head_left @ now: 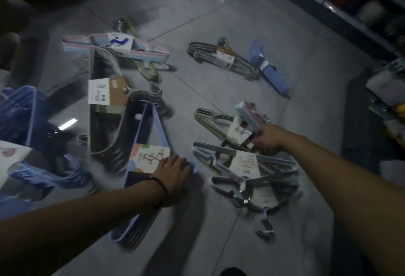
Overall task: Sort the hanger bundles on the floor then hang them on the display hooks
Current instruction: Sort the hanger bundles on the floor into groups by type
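grey tiled floor (219,23) – scattered hanger bundles (221,58)

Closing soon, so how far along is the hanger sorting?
Nothing looks hung: every bundle in view lies on the floor. Left hand rests on a blue bundle, right hand reaches a green bundle; its grip is blurred. Sorting and all hanging remain.

No legible text anywhere. Only a blue squiggle logo, on the label of the pastel hanger bundle (116,44), far beyond the blue bundle (151,135). Print too blurred on the white-brown card (107,91) just beyond the blue bundle, and on the green wire bundle (237,131) to its right.
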{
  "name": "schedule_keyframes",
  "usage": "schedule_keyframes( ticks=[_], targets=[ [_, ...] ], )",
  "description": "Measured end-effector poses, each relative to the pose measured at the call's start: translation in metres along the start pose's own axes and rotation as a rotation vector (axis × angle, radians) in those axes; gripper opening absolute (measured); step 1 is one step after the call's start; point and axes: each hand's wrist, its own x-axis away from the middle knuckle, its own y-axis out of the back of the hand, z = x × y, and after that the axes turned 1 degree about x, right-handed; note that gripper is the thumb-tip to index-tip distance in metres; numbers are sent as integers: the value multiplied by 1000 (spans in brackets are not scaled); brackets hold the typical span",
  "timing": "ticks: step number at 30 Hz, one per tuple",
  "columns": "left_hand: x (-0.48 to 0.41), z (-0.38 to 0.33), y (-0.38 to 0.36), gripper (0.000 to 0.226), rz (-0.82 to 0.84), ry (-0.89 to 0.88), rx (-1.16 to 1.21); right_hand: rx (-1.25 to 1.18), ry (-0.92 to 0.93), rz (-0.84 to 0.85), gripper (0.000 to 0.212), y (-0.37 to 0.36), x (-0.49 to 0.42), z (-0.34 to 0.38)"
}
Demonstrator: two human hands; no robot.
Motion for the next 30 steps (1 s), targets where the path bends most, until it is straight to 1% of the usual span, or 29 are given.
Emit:
schedule_keyframes(
  ticks=[2, 3, 4, 6, 7, 10, 12, 14, 16, 17, 19, 20, 22, 24, 26, 28, 30],
  targets=[
    [-4, -6, 2, 68, -19, -27, -36, 216, 42, -75, 19, -5, 6, -13],
    [-7, -11, 3, 66, -30, -35, -37, 238, 64, -131, 20, -15, 7, -22],
    [-10, -15, 5, 63, -45, -43, -34, 181, 66, -191, 20, -27, 9, -30],
    [-20, -26, 10, 59, -78, -67, -25, -23, 42, -352, 18, -54, 3, -44],
    [-24, -31, 14, 57, -102, -81, -13, -104, 30, -408, 17, -66, -3, -50],
    [-39, -47, 24, 56, -184, -77, 46, -161, 31, -382, 22, -92, -17, -66],
    [-54, -61, 32, 58, -192, -28, 56, -247, 15, -396, 23, -91, -24, -79],
    [-76, -75, 41, 62, -184, 47, 89, -323, -18, -487, 23, -78, -33, -93],
    [-103, -90, 50, 68, -172, 73, 148, -337, -42, -573, 27, -59, -49, -105],
    [-116, -97, 53, 74, -147, 70, 161, -345, -62, -564, 33, -50, -59, -110],
    [-137, -109, 52, 87, -70, 55, 128, -364, -120, -457, 56, -37, -79, -116],
    [-144, -115, 47, 89, -20, 64, 106, -371, -135, -384, 68, -35, -86, -118],
    [-155, -125, 36, 84, 52, 114, 79, -373, -120, -281, 85, -36, -102, -119],
    [-161, -131, 25, 76, 66, 159, 54, -377, -95, -221, 92, -43, -113, -117],
    [-165, -132, 21, 73, 59, 174, 33, -392, -125, -267, 91, -51, -125, -120],
    [-167, -133, 17, 73, 56, 181, 26, -465, -202, -329, 95, -59, -133, -125],
    [-166, -135, 16, 74, 58, 186, 17, -483, -253, -337, 99, -68, -140, -130]
  ],
)
